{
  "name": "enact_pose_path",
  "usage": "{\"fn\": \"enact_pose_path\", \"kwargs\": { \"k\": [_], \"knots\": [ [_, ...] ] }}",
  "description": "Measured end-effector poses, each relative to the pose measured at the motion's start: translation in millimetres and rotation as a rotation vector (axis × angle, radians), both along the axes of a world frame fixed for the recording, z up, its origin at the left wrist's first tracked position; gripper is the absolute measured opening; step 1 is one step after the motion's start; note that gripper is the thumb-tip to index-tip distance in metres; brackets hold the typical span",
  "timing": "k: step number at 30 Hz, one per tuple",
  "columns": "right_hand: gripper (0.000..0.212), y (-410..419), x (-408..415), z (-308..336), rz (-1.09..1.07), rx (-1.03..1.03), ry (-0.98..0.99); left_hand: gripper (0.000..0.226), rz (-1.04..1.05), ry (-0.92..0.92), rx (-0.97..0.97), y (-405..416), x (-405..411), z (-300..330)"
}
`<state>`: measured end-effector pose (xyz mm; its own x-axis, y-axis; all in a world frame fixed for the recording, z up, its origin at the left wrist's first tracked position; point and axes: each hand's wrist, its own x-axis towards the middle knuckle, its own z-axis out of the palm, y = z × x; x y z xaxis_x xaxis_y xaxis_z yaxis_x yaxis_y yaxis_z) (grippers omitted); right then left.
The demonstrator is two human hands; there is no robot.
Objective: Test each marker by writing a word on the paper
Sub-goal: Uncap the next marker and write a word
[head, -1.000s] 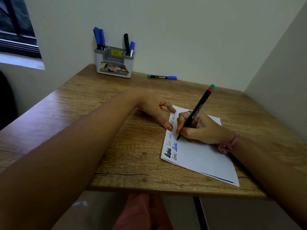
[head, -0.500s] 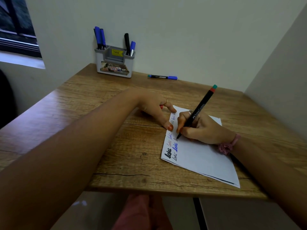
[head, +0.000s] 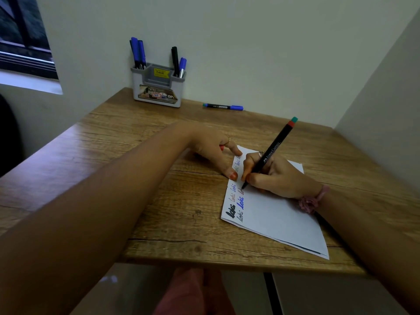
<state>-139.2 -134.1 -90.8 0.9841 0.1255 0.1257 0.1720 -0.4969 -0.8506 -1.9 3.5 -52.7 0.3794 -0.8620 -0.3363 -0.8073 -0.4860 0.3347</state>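
Since the earlier frame, almost nothing has shifted: the right hand (head: 276, 178) keeps its fingers pinched round the black marker (head: 269, 153), tip still on the paper (head: 279, 214) beside the written words (head: 237, 202), a new word apparently in progress. Steep marker tilt keeps the tip visible. The left hand (head: 213, 146) lies relaxed, straight fingertips pressing the paper's left edge, likely to stop it sliding under the stroke. Paper lies near the front of the surface (head: 159, 196). A blue-capped marker (head: 223, 107) lies apart by the wall, probably set aside; others stand in the holder (head: 156, 87).
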Motion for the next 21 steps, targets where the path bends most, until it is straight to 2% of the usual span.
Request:
{"fn": "enact_pose_path", "kwargs": {
  "k": [2, 8, 12, 21],
  "knots": [
    [0.016, -0.3, -0.5, 0.7, 0.013, 0.007, 0.007, 0.073, -0.003, 0.0, 0.005, 0.1, 1.1, -0.8],
    [0.009, 0.9, 1.3, -0.8, -0.018, 0.018, -0.006, 0.06, -0.009, -0.037, 0.011, -0.9, 4.1, -1.7],
    [0.028, -0.6, -0.5, 1.5, 0.007, 0.019, 0.024, 0.059, -0.003, -0.015, 0.002, -0.2, 4.0, -1.6],
    [0.008, 0.0, 0.4, -1.4, -0.027, 0.029, -0.028, 0.059, 0.005, -0.005, -0.018, -1.1, 3.6, -1.8]
  ]
}}
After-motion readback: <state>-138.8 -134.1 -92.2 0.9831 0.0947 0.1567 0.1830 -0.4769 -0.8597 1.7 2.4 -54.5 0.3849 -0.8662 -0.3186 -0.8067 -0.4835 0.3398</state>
